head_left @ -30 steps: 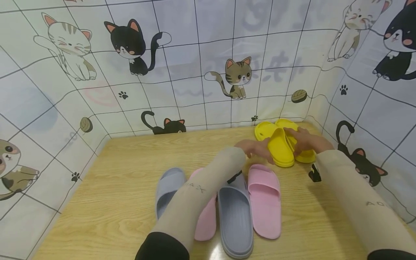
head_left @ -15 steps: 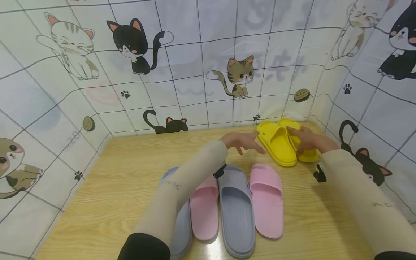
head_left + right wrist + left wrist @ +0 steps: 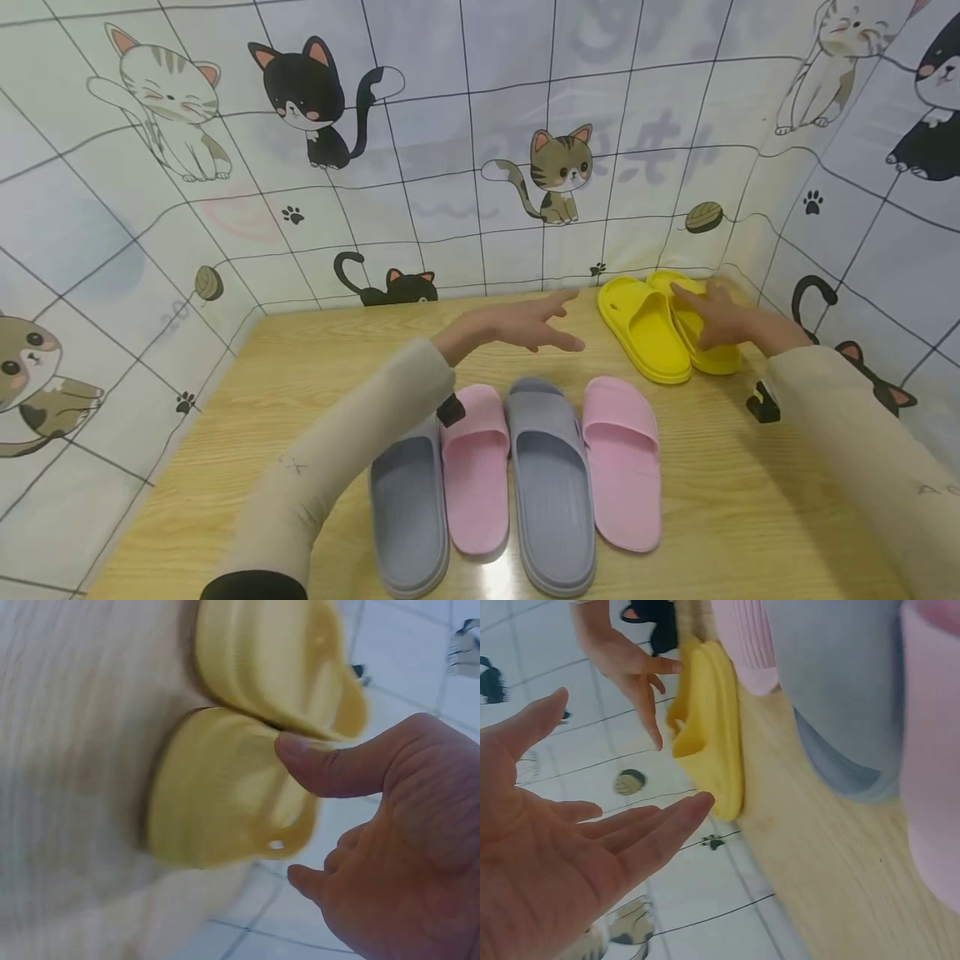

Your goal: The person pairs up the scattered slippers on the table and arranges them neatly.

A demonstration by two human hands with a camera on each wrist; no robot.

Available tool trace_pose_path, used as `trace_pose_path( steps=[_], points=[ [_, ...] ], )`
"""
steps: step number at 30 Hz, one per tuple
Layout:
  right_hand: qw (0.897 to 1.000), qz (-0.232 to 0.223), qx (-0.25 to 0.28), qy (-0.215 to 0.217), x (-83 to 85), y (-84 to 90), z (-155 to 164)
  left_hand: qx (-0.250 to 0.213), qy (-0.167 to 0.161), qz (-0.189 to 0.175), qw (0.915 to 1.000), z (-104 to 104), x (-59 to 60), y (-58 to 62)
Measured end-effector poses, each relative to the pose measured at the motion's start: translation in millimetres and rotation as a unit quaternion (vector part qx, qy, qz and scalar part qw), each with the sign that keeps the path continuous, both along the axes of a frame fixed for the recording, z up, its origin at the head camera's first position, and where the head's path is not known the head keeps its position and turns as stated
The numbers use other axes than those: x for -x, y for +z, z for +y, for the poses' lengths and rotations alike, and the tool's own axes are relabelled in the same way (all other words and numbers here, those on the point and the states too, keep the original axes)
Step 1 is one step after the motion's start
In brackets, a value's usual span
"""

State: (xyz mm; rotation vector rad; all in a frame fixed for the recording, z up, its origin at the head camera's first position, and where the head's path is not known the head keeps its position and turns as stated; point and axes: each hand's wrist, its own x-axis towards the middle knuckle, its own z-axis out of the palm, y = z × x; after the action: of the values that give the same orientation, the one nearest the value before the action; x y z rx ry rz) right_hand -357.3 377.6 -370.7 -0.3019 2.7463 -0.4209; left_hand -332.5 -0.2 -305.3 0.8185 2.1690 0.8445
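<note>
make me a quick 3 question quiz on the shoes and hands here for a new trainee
1. True or false: the left hand holds nothing.
2. Which colour of footwear is nearest the right hand: a) pink, b) yellow, c) grey?
3. How many pink slippers are in the row?

Key:
1. True, nothing lies in its grasp.
2. b, the yellow clogs.
3. Two, alternating with two grey slippers.

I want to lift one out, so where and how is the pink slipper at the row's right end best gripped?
I'd grip the pink slipper by its strap, coming from the right: the strap arches above the sole, open on the near side, wooden surface shows on that right side, and a grey slipper sits close on the left.
</note>
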Motion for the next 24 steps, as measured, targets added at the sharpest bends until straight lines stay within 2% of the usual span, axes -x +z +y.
trace_pose_path(
  steps=[3, 6, 12, 17, 20, 24],
  points=[
    [1.000, 0.015, 0.002, 0.023, -6.6, 14.4, -6.9, -0.006, -0.011, 0.032, 0.9994, -20.9, -9.6, 3.3],
    [0.998, 0.030, 0.021, 0.050, -16.7, 29.9, -20.6, -0.012, -0.017, 0.076, 0.9969, -40.3, -18.8, -0.1],
    [0.991, 0.048, 0.065, 0.111, -62.2, 52.9, -65.5, -0.018, -0.010, 0.154, 0.9879, -71.2, -40.9, -15.7],
    [0.981, 0.053, 0.097, 0.162, -93.9, 54.2, -98.6, -0.022, 0.012, 0.179, 0.9835, -91.7, -57.1, -25.6],
    [0.977, 0.041, 0.113, 0.178, -102.4, 49.9, -112.0, -0.025, 0.025, 0.184, 0.9823, -100.0, -63.7, -30.1],
    [0.976, 0.027, 0.121, 0.178, -107.6, 44.1, -125.5, -0.018, 0.031, 0.187, 0.9818, -107.7, -67.9, -36.7]
  ],
)
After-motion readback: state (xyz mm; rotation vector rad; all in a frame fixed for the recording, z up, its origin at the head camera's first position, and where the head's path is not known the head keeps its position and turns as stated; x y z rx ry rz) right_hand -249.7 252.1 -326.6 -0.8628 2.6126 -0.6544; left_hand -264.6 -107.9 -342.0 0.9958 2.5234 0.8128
